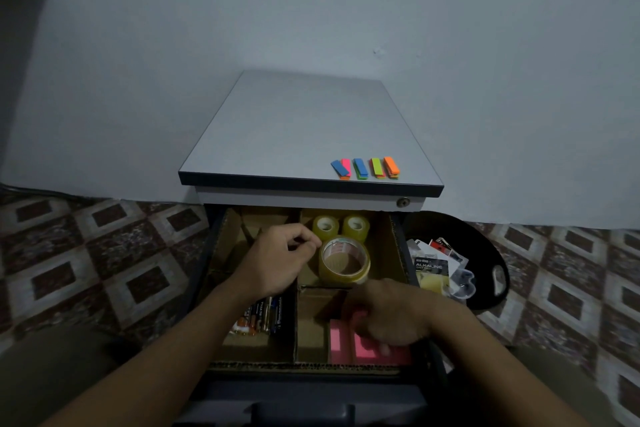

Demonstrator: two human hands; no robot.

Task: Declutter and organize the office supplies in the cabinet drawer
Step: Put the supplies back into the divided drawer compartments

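Observation:
The open cabinet drawer (401, 253) holds cardboard dividers (298, 319). In the back right compartment stand two small clear tape rolls (325, 226) and, in front of them, a large tape roll (344, 263). My left hand (284, 253) hovers just left of the large roll with its fingers curled, and I see nothing in it. In the front right compartment my right hand (388, 319), blurred, grips a pad among the pink sticky notes (341, 340). Batteries (263, 319) lie in the front left compartment, partly under my left forearm.
Coloured sticky flags (365, 168) lie on the grey cabinet top (294, 125) near its front edge. A black tray (491, 253) on the tiled floor to the right holds an alkaline battery pack (429, 267) and other packaging. The wall is right behind the cabinet.

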